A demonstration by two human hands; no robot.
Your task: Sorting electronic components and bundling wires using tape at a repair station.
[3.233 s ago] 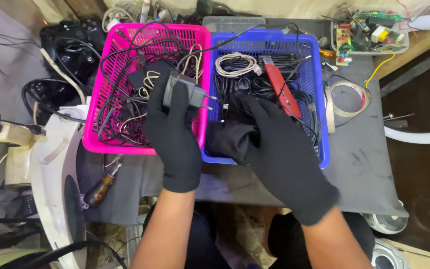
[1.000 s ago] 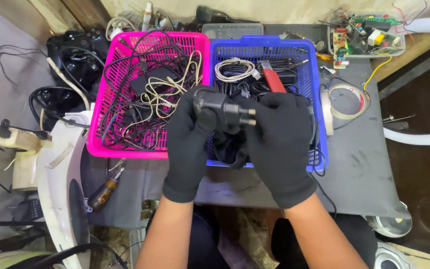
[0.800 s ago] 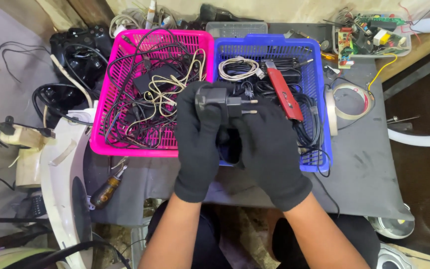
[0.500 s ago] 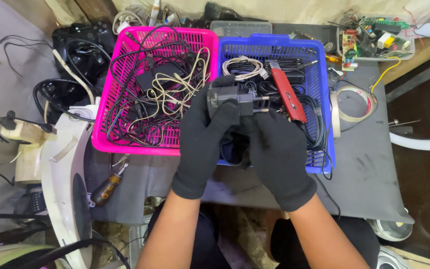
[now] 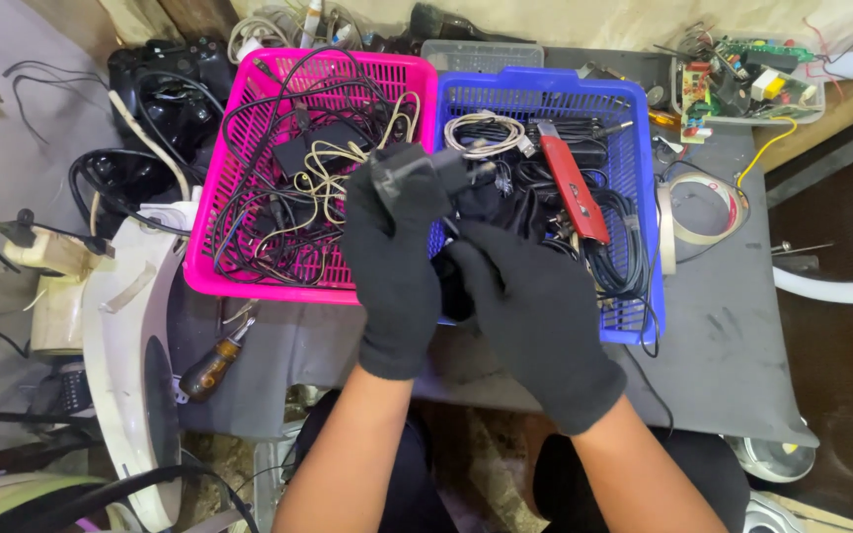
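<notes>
- Black power adapter [image 5: 417, 170]: held up in the left hand [image 5: 394, 252], over the seam between the two baskets, plug prongs pointing right toward the blue one.
- Left hand: black glove, fingers wrapped closed around the adapter body from below.
- Right hand [image 5: 530, 306]: black glove, just beside and lower right of the left hand, back facing the camera. Fingers curl down at the near-left corner of the blue basket; cannot tell whether they grip anything.
- Adapter's black cord runs down between the two hands; its far end is hidden.
- Pink basket [image 5: 211, 257]: left of the hands, full of tangled black and cream cables, with a black box among them.
- Blue basket [image 5: 644, 188]: right of the pink one, walls touching. It holds a coiled white cable [image 5: 486, 133], a red tool [image 5: 570, 192] lying diagonally, and black cable coils.
- Grey table [image 5: 733, 326] carries both baskets.
- Tape roll [image 5: 703, 202]: on the table, just right of the blue basket.
- Circuit board tray [image 5: 742, 84]: far right corner of the table.
- Screwdriver [image 5: 211, 360]: brown handle, near the table's left edge, below the pink basket.
- Black game controllers [image 5: 165, 84]: piled left of the pink basket.
</notes>
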